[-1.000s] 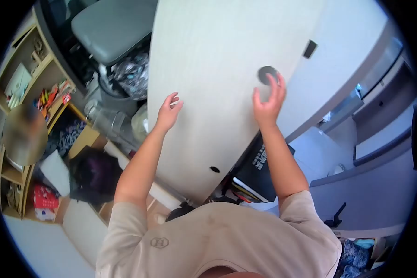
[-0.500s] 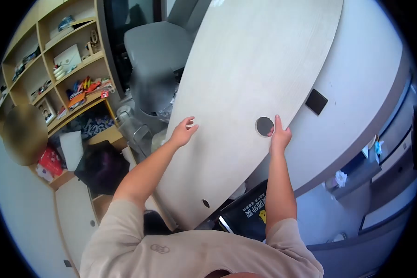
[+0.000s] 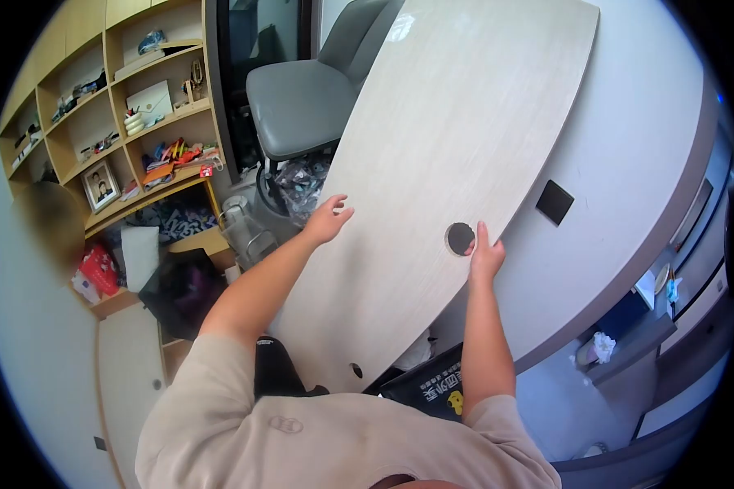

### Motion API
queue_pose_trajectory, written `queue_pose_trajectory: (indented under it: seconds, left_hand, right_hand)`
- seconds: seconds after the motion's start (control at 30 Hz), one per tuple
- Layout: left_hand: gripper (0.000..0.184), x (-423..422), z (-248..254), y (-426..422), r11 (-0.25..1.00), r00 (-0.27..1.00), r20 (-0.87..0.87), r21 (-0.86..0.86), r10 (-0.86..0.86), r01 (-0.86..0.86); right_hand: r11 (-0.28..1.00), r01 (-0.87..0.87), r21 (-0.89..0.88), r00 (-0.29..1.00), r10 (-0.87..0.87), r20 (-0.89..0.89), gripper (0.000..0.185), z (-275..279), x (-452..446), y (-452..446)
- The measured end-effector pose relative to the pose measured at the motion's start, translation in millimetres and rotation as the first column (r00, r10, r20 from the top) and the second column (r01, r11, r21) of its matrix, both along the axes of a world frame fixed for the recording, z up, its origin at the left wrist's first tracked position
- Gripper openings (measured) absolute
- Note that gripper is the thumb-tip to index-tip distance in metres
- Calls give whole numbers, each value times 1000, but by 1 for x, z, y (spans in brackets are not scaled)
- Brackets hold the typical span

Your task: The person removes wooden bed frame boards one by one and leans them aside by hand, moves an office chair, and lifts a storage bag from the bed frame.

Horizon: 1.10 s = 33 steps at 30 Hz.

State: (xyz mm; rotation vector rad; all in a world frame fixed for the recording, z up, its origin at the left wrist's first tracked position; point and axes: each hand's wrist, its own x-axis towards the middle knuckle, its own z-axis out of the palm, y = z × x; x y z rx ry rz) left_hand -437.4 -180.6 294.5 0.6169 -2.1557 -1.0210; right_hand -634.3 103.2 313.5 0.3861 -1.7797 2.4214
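A long pale wood-grain panel (image 3: 416, 163) with curved sides slopes away in front of me. My right hand (image 3: 486, 259) is closed on its right edge, beside a round hole. The thumb lies on the top face and fingertips show in the hole. At the left edge my left hand (image 3: 330, 220) is open, its fingers slightly bent and apart over the surface; whether it touches the panel I cannot tell. A smaller hole (image 3: 356, 371) is near the panel's lower end.
A grey chair (image 3: 302, 102) stands behind the panel's left side. Wooden shelves (image 3: 98, 134) with small items line the left, above a dark umbrella (image 3: 183, 285). On the right is a curved white surface (image 3: 620, 163) with a dark square (image 3: 554, 202). A black printed bag (image 3: 424, 389) lies below.
The view has shifted, so the shelves and chair appear further right. The right hand keeps its hold at the hole, and the panel's lower end sits slightly lower in view.
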Motion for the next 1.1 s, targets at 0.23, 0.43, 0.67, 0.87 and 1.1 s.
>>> queue_pose_trajectory:
  seconds: [0.23, 0.43, 0.67, 0.87, 1.1]
  left_hand:
    - [57, -19, 6, -21, 999, 999, 31, -14, 35, -35]
    - [57, -41, -10, -56, 995, 989, 126, -69, 74, -66]
    - [62, -82, 20, -129, 980, 982, 113, -141, 153, -137]
    - [65, -150, 22, -230, 984, 986, 1, -75, 164, -163]
    - [68, -225, -15, -295, 985, 990, -115, 162, 81, -62]
  right_hand:
    - [999, -22, 44, 1000, 22, -12, 41, 5, 4, 3]
    - [993, -61, 100, 998, 61, 2, 42, -2, -3, 5]
    - [998, -68, 7, 997, 68, 35, 39, -5, -5, 5]
    - [996, 76, -53, 993, -71, 94, 32, -2, 1, -5]
    - [975, 224, -3, 961, -220, 167, 33, 2, 12, -9]
